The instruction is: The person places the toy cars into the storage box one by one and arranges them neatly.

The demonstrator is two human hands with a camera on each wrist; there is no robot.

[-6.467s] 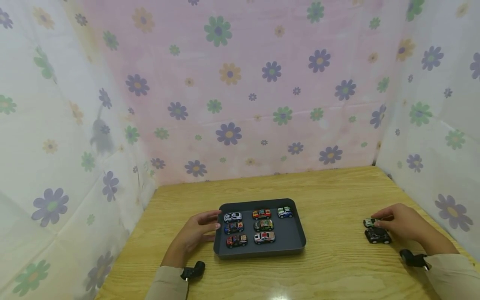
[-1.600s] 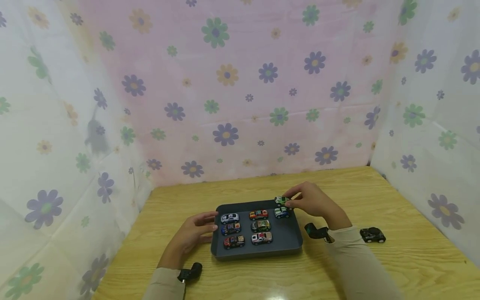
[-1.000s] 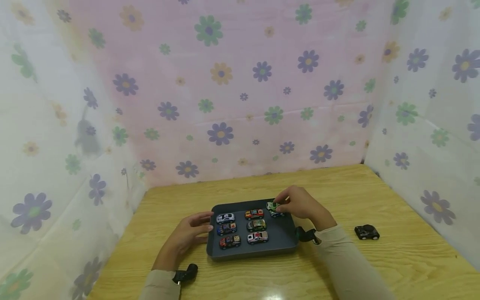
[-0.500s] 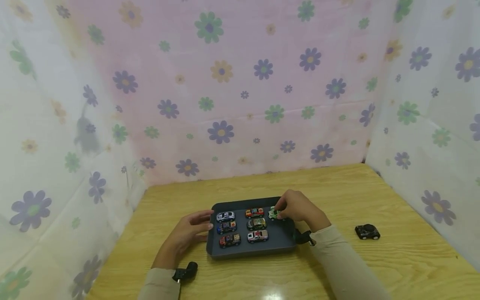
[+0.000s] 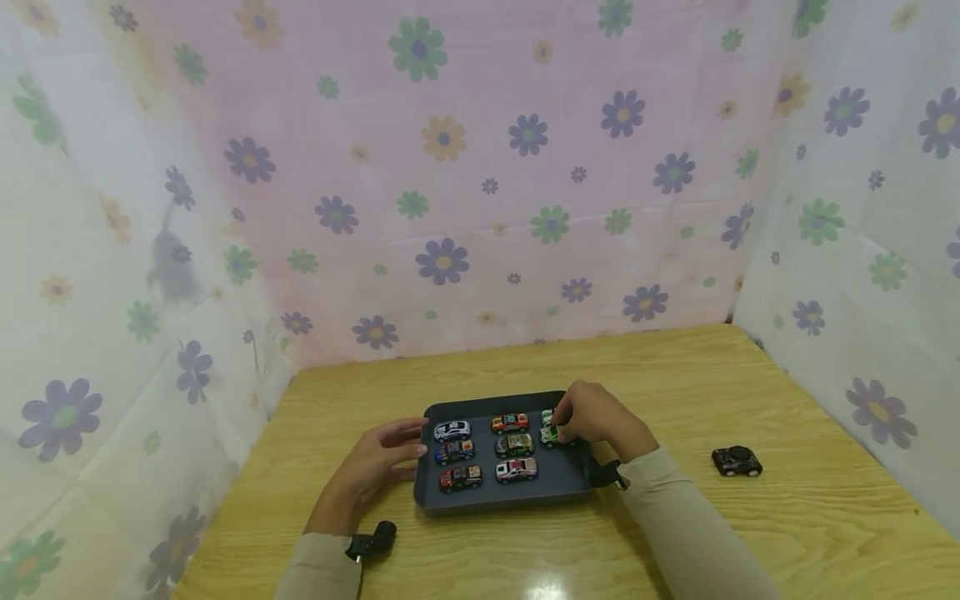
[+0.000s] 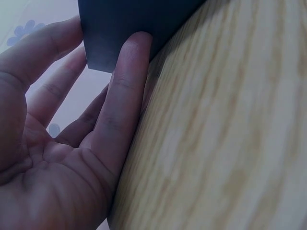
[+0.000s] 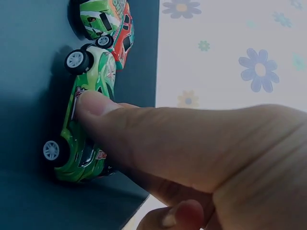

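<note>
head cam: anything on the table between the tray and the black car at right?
Only the right sleeve crosses near the tray; otherwise bare wood up to the black car, per the head view.

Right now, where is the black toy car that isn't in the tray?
In the head view, the black car sits alone on the wooden table, right of the tray and beyond the right hand.

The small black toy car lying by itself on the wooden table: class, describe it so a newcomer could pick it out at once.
Start at the dark grey rectangular tray in the middle of the light wooden table, then look past the right hand toward the table's right side. There sits the small black toy car, alone on bare wood. Every other toy car is colourful and inside the tray.
</note>
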